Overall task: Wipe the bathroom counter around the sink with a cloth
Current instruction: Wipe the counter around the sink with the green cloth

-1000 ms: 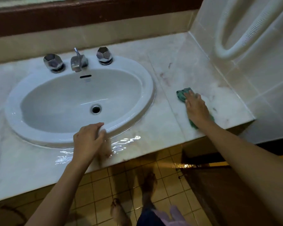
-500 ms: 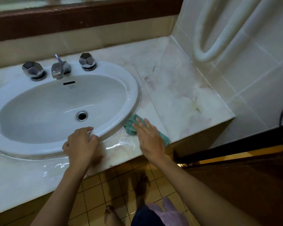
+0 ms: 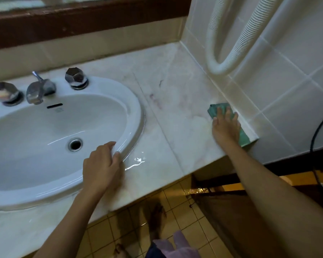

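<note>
Right hand [image 3: 226, 127] is flat, fingers straight and a bit spread, palm pressing down on the green cloth [image 3: 215, 108]. I'm not clutching it, just pinning it to the counter [image 3: 175, 138]. The cloth pokes out past my fingertips on the far side and out from under the heel of my hand at the counter's front edge. So its long axis runs front to back, roughly along the tiled wall [image 3: 268, 94] it's touching. That's about as far to the right of the sink [image 3: 136, 112] as this counter goes.

What the next stroke turns on, I reckon: the bits that look unwiped all lie to the left of that hand, toward the sink. There are pinkish smudges [image 3: 155, 100] and a dark squiggle [image 3: 160, 83] on the marble between the cloth and the sink's right rim, nearer the sink. So my guess is a sideways pull toward the sink, cloth going broadside. Right hand's the obvious one, since it's nearer and has the cloth.

Left hand [image 3: 101, 164] sits on the sink's front-right rim, fingers loosely bent, holding nothing, just bracing. Just beside it, off the sink's front-right, is a shiny wet patch [image 3: 138, 161]. A white ribbed hose [image 3: 218, 66] hangs on the wall well right of the sink.
</note>
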